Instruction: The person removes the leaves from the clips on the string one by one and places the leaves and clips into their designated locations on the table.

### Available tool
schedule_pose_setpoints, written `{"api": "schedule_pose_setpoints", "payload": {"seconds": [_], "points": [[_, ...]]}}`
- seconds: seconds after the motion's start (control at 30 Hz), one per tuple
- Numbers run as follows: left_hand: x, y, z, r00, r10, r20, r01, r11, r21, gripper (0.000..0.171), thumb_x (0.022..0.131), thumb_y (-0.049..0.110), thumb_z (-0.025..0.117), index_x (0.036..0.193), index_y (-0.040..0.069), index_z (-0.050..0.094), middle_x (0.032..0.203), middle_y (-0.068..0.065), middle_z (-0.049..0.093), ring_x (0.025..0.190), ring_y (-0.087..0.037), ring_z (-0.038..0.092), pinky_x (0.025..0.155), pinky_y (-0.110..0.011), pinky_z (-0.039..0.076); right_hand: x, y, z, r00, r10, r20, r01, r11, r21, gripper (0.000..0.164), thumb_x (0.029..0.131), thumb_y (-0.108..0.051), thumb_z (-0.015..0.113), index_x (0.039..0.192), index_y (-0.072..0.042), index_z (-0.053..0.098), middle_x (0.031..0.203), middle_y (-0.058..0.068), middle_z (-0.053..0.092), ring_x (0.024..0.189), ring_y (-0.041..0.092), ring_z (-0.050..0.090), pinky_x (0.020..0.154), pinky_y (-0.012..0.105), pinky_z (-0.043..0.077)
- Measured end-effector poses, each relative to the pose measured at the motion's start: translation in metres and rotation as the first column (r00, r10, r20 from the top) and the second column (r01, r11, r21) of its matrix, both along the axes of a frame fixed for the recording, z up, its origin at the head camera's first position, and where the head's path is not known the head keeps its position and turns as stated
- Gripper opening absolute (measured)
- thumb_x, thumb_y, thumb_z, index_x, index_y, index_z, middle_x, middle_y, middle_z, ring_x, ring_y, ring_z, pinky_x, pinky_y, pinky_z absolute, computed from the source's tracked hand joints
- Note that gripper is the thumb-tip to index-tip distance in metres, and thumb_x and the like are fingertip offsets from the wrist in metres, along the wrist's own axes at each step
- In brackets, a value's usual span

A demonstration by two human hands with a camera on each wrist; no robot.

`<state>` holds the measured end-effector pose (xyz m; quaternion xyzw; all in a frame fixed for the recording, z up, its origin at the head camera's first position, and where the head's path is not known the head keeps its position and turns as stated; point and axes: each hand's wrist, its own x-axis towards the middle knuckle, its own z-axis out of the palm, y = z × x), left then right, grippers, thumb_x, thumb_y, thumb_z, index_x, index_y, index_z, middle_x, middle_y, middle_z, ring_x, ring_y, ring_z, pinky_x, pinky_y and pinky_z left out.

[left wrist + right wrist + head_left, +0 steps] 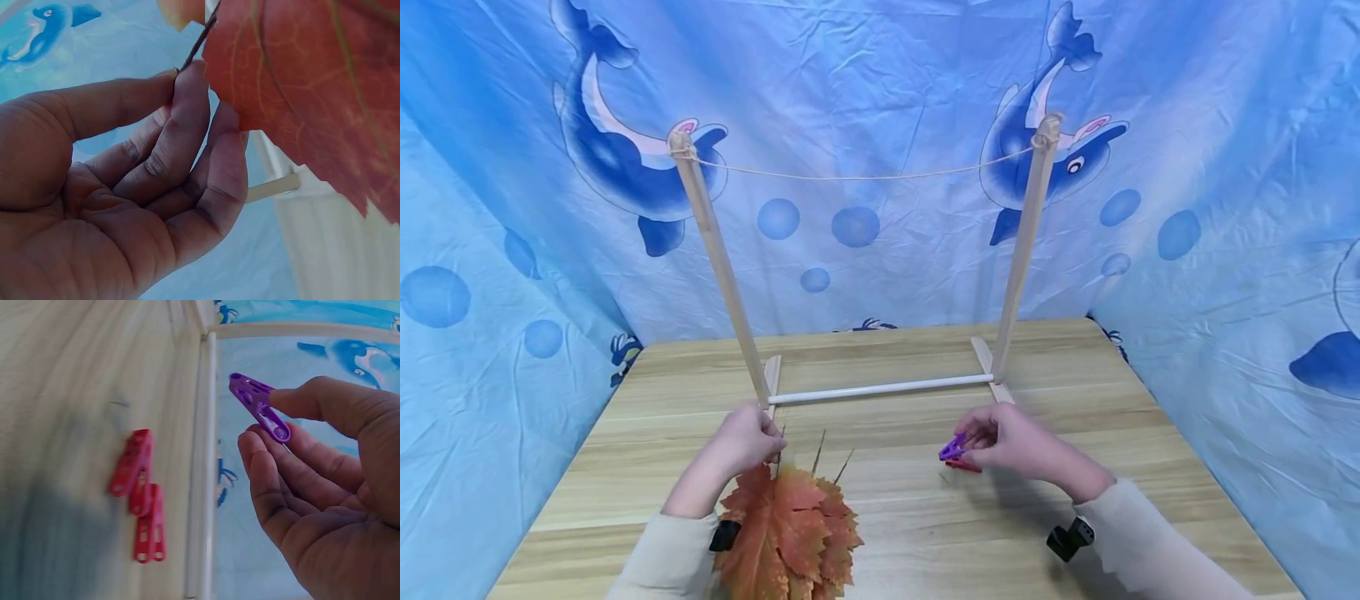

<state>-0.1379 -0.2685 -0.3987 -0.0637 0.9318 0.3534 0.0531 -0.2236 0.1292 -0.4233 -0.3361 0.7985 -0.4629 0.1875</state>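
Between thumb and forefinger, my left hand (747, 439) pinches the thin dark stem (199, 47) of an orange-red artificial maple leaf (300, 94). More maple leaves (842, 533) lie below and beside it in the head view, their stems pointing away from me. My right hand (1018, 443) holds a purple clothespin (256, 403) by thumb and fingertips, above the table. Under that hand, red clothespins (150, 531) lie close together on the wood; in the head view they are mostly hidden.
A wooden frame stands at the back, with a left post (718, 258), a right post (1024, 250) and a white crossbar (880, 389) low down. A slack string (865, 177) joins the post tops. Blue dolphin-print cloth (880, 83) surrounds the wooden table (1075, 367).
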Motion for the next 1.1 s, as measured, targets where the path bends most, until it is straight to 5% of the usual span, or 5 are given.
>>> {"api": "schedule_pose_setpoints", "payload": {"seconds": [0.33, 0.73, 1.1], "points": [[-0.005, -0.004, -0.021, 0.997, 0.043, 0.057, -0.043, 0.999, 0.009, 0.024, 0.09, -0.003, 0.068, 0.067, -0.001, 0.067, 0.059, -0.006, 0.062, 0.055, -0.017, 0.055, 0.051, -0.028, 0.044, 0.003, 0.006, -0.032, 1.0, 0.015, -0.017, -0.014, 0.997, 0.077, 0.028, 0.079, 0.005, 0.081, 0.106, 0.003, 0.074, 0.091, 0.004, 0.07, 0.079, 0.018, 0.067, 0.071, 0.03, 0.057], [-0.004, -0.008, -0.037, 0.994, 0.061, 0.086, -0.058, 0.998, -0.038, 0.023, 0.085, -0.003, 0.069, 0.062, 0.0, 0.069, 0.055, -0.005, 0.062, 0.057, -0.019, 0.059, 0.053, -0.03, 0.047, 0.013, 0.007, -0.049, 0.999, 0.006, -0.048, 0.006, 0.974, 0.228, 0.026, 0.077, 0.0, 0.085, 0.101, -0.007, 0.078, 0.082, -0.004, 0.066, 0.07, 0.015, 0.06, 0.061, 0.029, 0.053], [-0.004, -0.007, -0.043, 0.995, 0.073, 0.074, -0.07, 0.997, -0.036, 0.024, 0.085, -0.004, 0.071, 0.062, -0.001, 0.067, 0.053, -0.005, 0.062, 0.052, -0.019, 0.06, 0.051, -0.03, 0.048, 0.018, 0.012, -0.051, 0.958, 0.082, -0.275, 0.005, 0.953, 0.303, 0.025, 0.075, -0.005, 0.089, 0.097, -0.009, 0.08, 0.089, -0.01, 0.066, 0.077, 0.006, 0.057, 0.068, 0.028, 0.051]]}}
